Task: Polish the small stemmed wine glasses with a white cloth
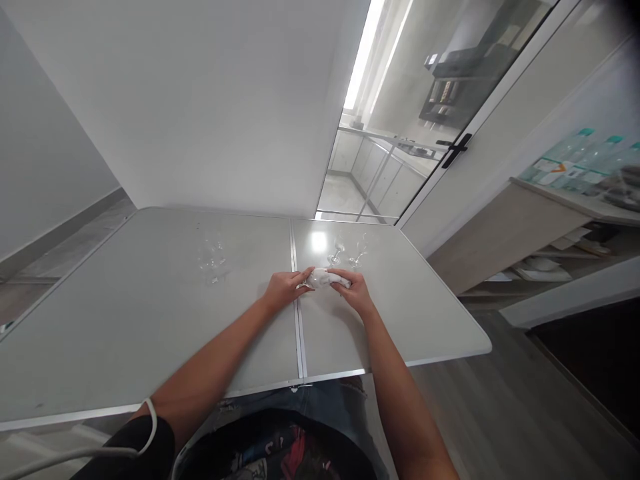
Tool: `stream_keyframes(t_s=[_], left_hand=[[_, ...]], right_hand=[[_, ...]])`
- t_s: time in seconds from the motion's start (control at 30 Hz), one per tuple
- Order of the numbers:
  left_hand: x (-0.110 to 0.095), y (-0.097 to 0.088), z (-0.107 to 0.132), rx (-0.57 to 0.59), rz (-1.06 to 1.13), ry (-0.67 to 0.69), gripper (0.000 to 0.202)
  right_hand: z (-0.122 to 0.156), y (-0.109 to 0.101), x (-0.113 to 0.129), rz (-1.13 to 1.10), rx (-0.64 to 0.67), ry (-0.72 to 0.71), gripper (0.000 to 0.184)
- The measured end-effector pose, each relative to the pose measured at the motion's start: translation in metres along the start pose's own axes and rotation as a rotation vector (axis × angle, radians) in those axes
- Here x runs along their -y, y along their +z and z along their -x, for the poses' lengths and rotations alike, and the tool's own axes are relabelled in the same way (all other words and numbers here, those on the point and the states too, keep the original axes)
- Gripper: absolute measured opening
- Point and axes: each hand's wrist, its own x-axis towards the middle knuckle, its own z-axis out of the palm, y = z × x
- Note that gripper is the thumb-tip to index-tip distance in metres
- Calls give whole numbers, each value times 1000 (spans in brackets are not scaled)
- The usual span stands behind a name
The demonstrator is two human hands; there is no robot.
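Both my hands meet over the middle seam of a grey folding table (150, 320). Between them is a small clear glass with a white cloth (324, 278) wrapped on or in it, held on its side just above the tabletop. My left hand (284, 289) has its fingers closed on the glass's left end. At the right end, my right hand (353, 289) pinches the cloth. Two clear stemmed glasses (346, 253) stand just behind my hands.
A cluster of clear glasses (213, 259) stands on the left half of the table. A white wall rises behind, and a glass door (440, 113) is to the right. Water bottles (575, 157) sit on a wooden shelf unit at far right.
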Motion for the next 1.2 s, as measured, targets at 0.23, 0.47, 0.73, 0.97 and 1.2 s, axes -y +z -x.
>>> stream_keyframes(t_s=[0.23,0.47,0.73,0.97,1.2], left_hand=[[0,0,0,-11,-10,-16,45],[0,-1,0,26,-31,4,46],[-5,-1,0,-1,66,-32,51],[-4,-2,1,54,30,44,52],[-4,3,0,-18,42,18,53]], right_hand=[[-1,-3,7,-72,-47,63,28],[-1,2,11,-114,91,97,36],[0,-4,-1,-143,-17,43,14],[-1,-2,-3,-31,95,-12,14],[-1,5,9,-367,-23,225,25]])
